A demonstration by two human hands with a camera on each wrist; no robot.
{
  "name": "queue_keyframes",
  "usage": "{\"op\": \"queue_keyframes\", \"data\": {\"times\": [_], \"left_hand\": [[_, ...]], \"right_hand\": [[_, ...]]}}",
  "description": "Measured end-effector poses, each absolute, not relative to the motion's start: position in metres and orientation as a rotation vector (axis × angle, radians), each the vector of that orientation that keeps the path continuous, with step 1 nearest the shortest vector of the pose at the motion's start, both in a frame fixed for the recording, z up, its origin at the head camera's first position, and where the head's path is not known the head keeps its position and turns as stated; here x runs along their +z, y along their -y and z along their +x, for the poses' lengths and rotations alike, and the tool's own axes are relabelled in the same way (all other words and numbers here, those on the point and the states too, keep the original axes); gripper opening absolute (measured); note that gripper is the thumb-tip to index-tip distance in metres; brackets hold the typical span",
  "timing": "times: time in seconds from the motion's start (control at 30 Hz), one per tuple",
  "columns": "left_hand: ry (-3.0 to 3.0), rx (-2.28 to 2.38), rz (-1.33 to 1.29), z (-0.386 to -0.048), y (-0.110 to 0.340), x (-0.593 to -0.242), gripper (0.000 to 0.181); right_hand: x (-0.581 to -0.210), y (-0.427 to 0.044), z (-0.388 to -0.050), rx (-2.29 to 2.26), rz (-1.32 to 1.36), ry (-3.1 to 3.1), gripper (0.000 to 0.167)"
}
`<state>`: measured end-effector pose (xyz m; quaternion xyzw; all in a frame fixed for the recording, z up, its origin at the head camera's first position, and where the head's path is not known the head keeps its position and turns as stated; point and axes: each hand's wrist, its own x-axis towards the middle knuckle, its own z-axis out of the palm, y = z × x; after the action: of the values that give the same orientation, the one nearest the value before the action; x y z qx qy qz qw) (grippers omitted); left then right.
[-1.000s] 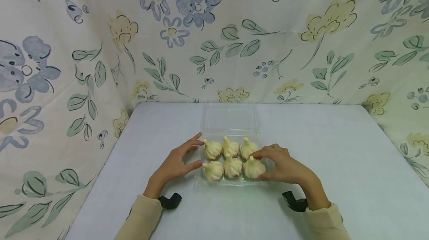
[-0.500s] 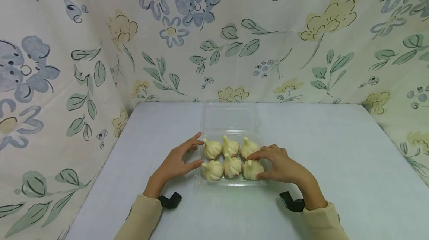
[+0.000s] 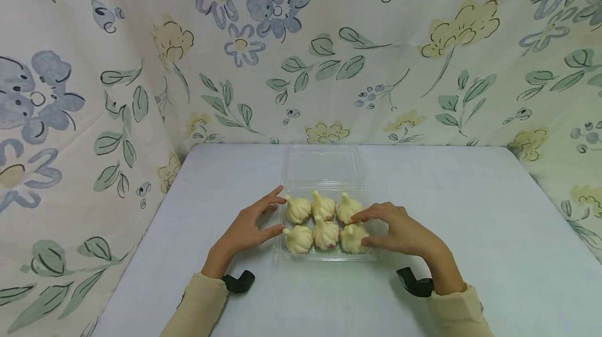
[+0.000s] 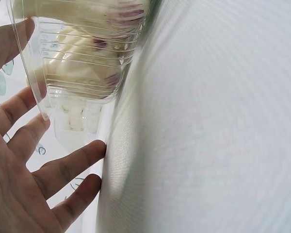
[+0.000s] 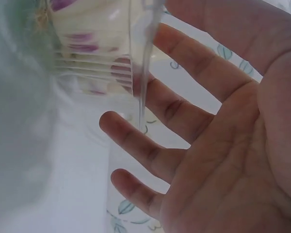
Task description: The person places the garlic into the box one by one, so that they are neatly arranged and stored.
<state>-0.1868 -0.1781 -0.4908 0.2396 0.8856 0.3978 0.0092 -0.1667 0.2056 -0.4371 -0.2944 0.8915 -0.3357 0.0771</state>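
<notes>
Several pale garlic bulbs sit in two rows inside a clear plastic clamshell container, and its lid lies folded back. At the container's left side is my left hand, its fingers spread and fingertips touching the rim, as the left wrist view shows. On the other side my right hand reaches over the rim, with index finger and thumb beside the front right bulb. Its fingers look fairly straight in the right wrist view and do not grip the bulb.
The container stands on a white-covered table. A floral cloth hangs behind the table and along its sides. Each wrist has a black mount near the sleeve.
The front right bulb has settled a little lower and leftward in the container. My right hand has loosened from it and drawn slightly right. The left hand stays in place.
</notes>
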Motion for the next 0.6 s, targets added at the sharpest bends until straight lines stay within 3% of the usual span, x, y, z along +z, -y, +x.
{"op": "queue_keyframes", "data": {"times": [0.27, 0.6], "left_hand": [[-2.762, 1.246, 0.762, -0.187, 0.178, -0.491, 0.056], [-2.765, 1.241, 0.764, -0.187, 0.178, -0.492, 0.056]], "right_hand": [[-0.432, -0.213, -0.169, -1.154, -0.795, -2.762, 0.043], [-0.443, -0.219, -0.178, -1.207, -0.56, -2.872, 0.06]]}}
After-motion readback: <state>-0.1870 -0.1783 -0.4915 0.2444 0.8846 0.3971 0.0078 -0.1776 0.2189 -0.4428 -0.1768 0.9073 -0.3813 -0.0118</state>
